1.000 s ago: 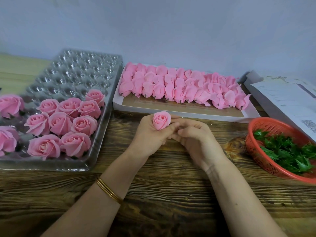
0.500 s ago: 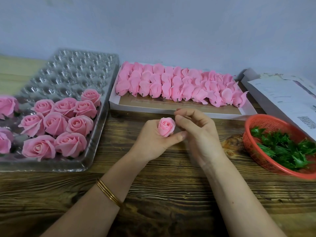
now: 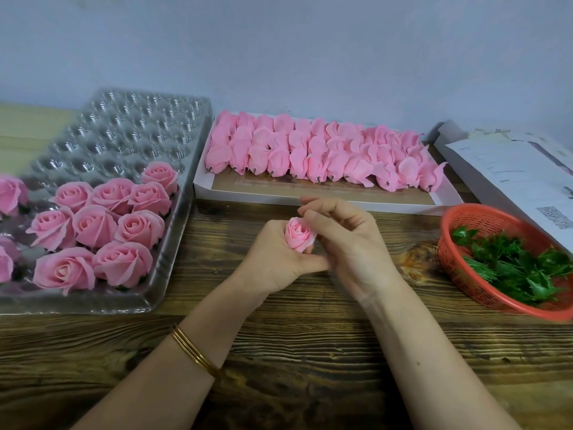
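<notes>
Wooden surface (image 3: 310, 342), head view: left hand (image 3: 276, 262) is wrapped around a pink rosebud (image 3: 298, 234) just in front of the white box (image 3: 341, 203), and the right hand (image 3: 350, 243) is pinching its outer petal. About a dozen opened roses (image 3: 93, 226) sit in the clear tray (image 3: 124, 128). Most cups are bare and the closed buds (image 3: 310, 153) fill the box, so early days I'd guess.

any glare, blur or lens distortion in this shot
Head view: light is soft and even, with faint shadows on the wooden table; glare specks dot the clear plastic tray; the red basket at the right edge is smeared and stretched by the wide angle; the rose bud in the left hand is sharp.
</notes>
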The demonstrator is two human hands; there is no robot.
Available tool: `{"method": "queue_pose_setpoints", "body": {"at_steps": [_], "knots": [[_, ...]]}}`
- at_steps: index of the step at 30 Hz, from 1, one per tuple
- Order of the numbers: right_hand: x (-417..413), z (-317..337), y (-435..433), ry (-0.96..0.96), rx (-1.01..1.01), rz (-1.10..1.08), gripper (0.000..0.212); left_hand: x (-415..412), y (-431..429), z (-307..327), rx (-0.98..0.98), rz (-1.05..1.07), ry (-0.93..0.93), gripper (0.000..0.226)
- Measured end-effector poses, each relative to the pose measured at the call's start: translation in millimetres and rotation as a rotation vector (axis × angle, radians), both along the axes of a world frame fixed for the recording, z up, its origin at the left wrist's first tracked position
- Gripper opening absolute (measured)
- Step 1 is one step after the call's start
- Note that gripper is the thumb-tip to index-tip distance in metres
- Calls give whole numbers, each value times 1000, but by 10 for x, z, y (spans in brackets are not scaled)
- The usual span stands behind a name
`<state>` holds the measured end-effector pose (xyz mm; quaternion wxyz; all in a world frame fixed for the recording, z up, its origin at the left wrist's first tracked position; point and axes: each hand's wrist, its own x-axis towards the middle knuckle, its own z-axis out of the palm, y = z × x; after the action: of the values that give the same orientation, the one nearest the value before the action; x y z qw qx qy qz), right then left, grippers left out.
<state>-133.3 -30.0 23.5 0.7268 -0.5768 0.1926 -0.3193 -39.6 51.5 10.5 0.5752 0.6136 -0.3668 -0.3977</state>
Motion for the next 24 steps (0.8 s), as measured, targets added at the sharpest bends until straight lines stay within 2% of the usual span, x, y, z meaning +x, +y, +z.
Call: {"method": "queue_pose_setpoints", "body": {"at_steps": [8,12,15,18,24], "knots": [[16,30,26,38,-124,89,16,51,3,-12,-29,-7,-43,30],[16,36,26,44,-105,93,16,41,-8,-25,-20,-18,-104,16],[23,31,31,59,-92,105,16,43,-10,-30,-21,-29,-160,32],[25,28,33,61,-94,130,16,39,-5,-18,-35,-36,-197,15],[40,-5,27,67,-154,145,13,44,12,10,-57,-26,-175,19]]}}
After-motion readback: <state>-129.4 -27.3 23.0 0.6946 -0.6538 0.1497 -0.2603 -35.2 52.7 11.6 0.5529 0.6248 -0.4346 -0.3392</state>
